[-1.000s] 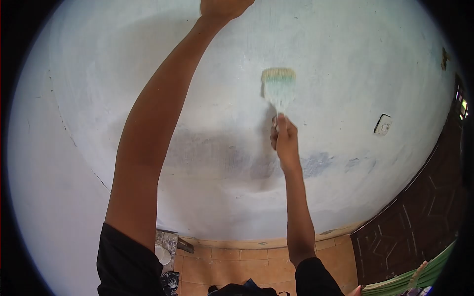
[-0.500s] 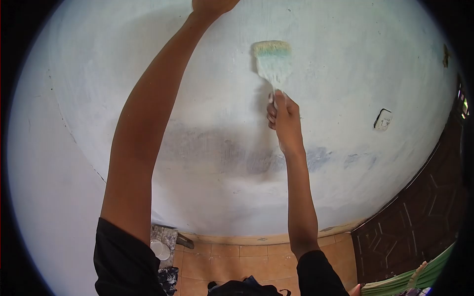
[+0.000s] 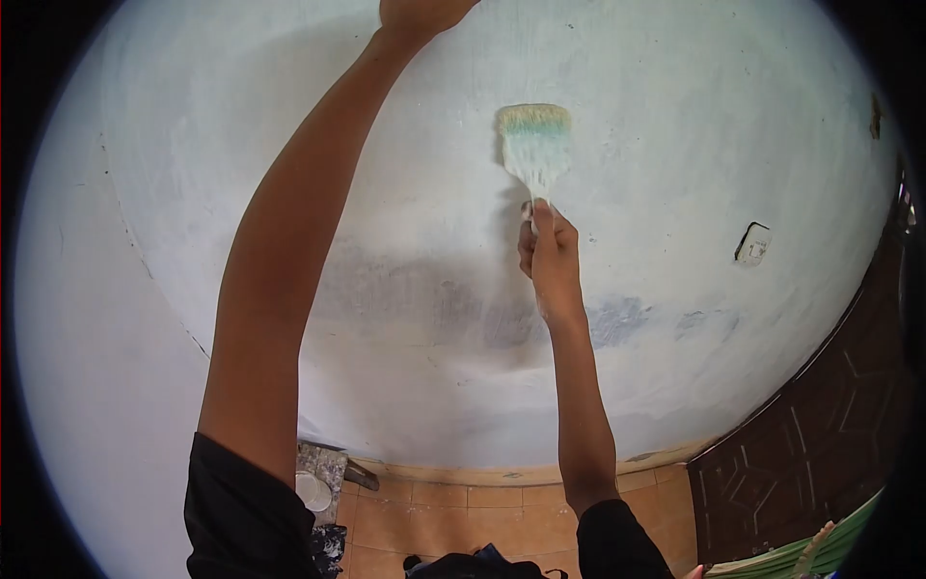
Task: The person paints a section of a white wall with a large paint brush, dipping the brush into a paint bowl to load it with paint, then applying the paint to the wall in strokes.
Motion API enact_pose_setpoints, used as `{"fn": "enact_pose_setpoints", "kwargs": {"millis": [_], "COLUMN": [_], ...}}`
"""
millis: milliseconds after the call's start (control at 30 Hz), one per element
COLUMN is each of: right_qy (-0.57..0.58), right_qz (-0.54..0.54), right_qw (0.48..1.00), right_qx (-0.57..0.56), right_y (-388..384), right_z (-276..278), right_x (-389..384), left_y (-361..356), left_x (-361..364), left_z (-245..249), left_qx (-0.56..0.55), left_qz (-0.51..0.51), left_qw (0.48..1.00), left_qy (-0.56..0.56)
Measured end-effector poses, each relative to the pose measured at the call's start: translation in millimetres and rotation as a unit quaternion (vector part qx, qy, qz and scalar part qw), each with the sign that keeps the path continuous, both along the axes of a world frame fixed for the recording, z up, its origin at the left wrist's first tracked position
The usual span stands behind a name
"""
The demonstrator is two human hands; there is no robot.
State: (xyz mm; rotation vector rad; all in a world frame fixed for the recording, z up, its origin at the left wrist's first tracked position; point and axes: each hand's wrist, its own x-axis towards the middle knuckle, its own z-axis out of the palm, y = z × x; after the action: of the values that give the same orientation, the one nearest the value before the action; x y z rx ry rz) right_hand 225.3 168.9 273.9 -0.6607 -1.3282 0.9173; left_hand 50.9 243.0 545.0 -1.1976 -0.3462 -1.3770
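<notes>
- Right hand (image 3: 550, 256): clenched round the brush handle, bristles pointing up.
- Brush (image 3: 533, 145): flat against the wall (image 3: 694, 125), upper middle, above the grey patch (image 3: 434, 299).
- Left hand (image 3: 420, 12): at the wall's top edge and cropped, so its state cannot be told.
- Risk (judgement): wet bristles held overhead may drip onto the hand or the tiles (image 3: 453, 502). A stroke drifting right could smear the socket (image 3: 752, 243).

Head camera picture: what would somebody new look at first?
The wide paintbrush stands out first, bristles up against the pale wall near the top middle, with the right hand closed round its handle. Next comes the left hand, reaching to the top edge on a long arm and partly cut off there. Below the brush, a dark grey patch spreads across the middle of the plaster.
</notes>
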Motion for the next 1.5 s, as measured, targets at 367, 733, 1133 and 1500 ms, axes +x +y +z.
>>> {"fn": "enact_pose_setpoints", "kwargs": {"millis": [367,733,1133,1500], "right_qy": [-0.048,-0.01,-0.045,-0.003], "right_qz": [-0.058,-0.012,-0.003,0.035], "right_qw": [0.997,0.995,0.997,0.999], "right_qx": [0.005,-0.102,-0.054,-0.026], "right_y": [-9.9,-18.5,1.1,2.5], "right_z": [-81.9,-128.1,-127.3,-18.5], "right_x": [22.1,38.4,48.8,41.0], "left_y": [6.2,-6.7,-10.3,4.4], "left_x": [-1.5,2.3,21.6,68.7], "left_z": [1.4,-3.7,-9.4,10.1], "left_qx": [0.027,-0.029,-0.035,-0.026], "left_qz": [0.007,0.032,0.077,0.008], "left_qw": [1.0,0.999,0.995,0.999], "left_qy": [0.0,-0.003,-0.053,0.016]}}
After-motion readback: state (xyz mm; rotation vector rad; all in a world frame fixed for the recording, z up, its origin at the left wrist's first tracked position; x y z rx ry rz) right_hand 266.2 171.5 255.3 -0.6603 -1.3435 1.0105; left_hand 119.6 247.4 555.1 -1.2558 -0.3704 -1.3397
